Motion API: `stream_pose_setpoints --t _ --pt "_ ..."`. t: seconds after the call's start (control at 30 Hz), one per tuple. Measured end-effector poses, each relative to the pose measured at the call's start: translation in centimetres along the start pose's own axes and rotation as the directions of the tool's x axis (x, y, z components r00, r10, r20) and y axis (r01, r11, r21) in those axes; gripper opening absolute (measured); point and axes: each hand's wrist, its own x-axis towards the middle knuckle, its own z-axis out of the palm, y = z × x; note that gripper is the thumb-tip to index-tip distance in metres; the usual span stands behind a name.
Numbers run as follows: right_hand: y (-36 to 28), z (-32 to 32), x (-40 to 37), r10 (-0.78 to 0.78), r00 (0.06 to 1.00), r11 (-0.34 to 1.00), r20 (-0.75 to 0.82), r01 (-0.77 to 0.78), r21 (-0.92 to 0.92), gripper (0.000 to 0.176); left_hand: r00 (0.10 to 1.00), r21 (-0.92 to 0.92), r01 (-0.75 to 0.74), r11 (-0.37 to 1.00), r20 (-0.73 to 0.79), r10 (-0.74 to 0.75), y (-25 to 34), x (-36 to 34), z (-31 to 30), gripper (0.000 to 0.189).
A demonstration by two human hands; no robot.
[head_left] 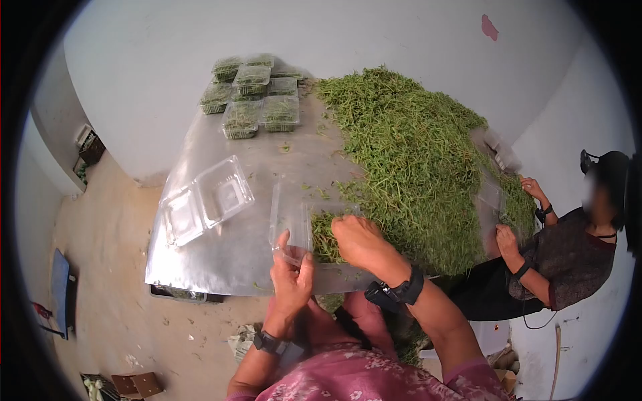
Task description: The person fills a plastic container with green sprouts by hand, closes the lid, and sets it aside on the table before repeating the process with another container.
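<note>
In front of me an opened clear plastic clamshell box (289, 220) lies on the metal table, its lid half to the left and its right half filled with leafy green stems (324, 242). My left hand (292, 274) grips the near edge of the box between thumb and fingers, close to the hinge. My right hand (364, 242) is closed over the greens in the filled half, with its fingertips hidden among the stems. A large heap of the same greens (408, 154) spreads just beyond and to the right of my right hand.
An opened clamshell box (208, 200) lies on the left of the metal table (221, 271). Filled, closed boxes (242, 120) are stacked at the back left. Across the heap on the right, a co-worker (568, 247) has both hands at the greens.
</note>
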Motion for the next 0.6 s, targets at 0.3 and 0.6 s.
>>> stream_pose_setpoints --t 0.3,0.6 --pt "-0.1 2.4 0.4 -0.156 0.96 0.983 -0.231 0.128 -0.131 0.024 1.0 -0.065 0.006 0.998 0.013 -0.005 -0.3 0.0 0.1 0.064" --pt "2.1 1.3 -4.2 0.1 0.808 0.929 -0.58 0.134 0.346 0.037 0.996 -0.168 0.089 0.982 -0.017 -0.093 -0.2 -0.2 -0.1 0.061"
